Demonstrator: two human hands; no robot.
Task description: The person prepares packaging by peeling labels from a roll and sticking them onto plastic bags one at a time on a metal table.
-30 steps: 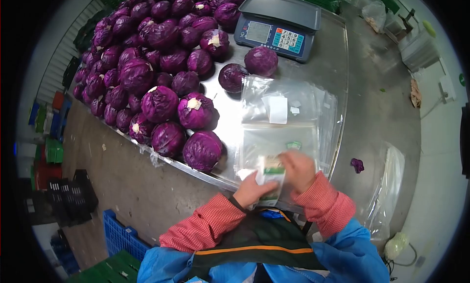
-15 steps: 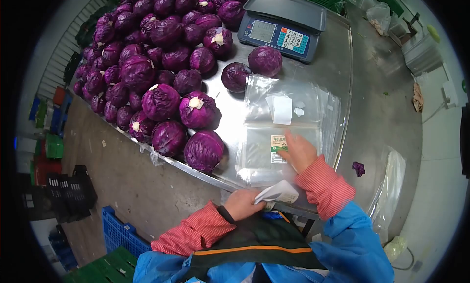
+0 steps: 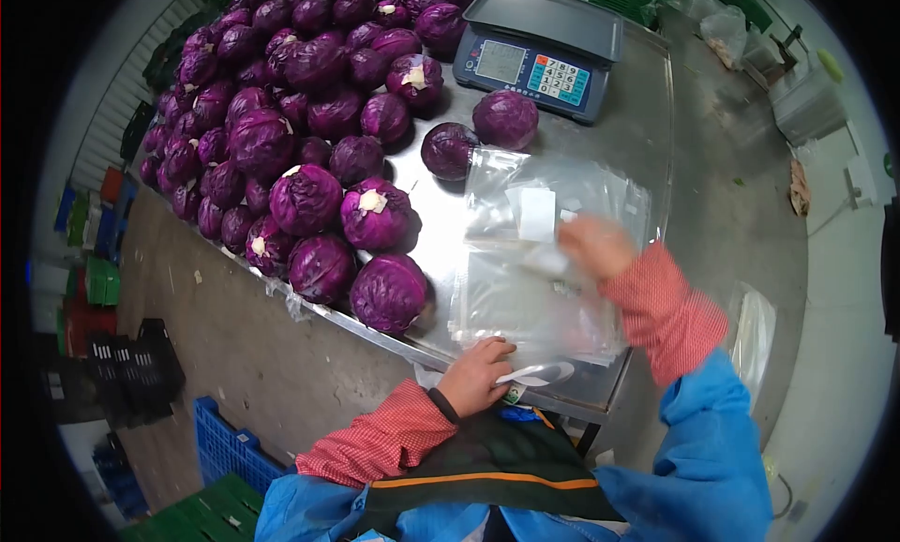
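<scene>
My left hand (image 3: 476, 378) is at the table's front edge, its fingers closed on a curled white label sheet (image 3: 539, 373). Those fingertips touch the near edge of a stack of clear plastic bags (image 3: 506, 303). Over the right side of the stack is my right hand (image 3: 597, 247), smeared by motion. A whitish blur lies by its fingertips, and I cannot make out whether it grips anything. White paper pieces (image 3: 537, 214) lie on the far part of the bags. Two red cabbages, one dark (image 3: 450, 151) and one lighter (image 3: 505, 120), sit just beyond the stack.
A large heap of red cabbages (image 3: 309, 200) covers the left of the metal table (image 3: 642, 101). At the back stands a digital scale (image 3: 534, 59). Black crates (image 3: 141, 373) and a blue crate (image 3: 234, 444) are on the floor at left.
My right hand has moved up and right from the green-and-white label, which no longer shows on the bags. My left hand has shifted forward onto the bags' near edge with the label sheet.
</scene>
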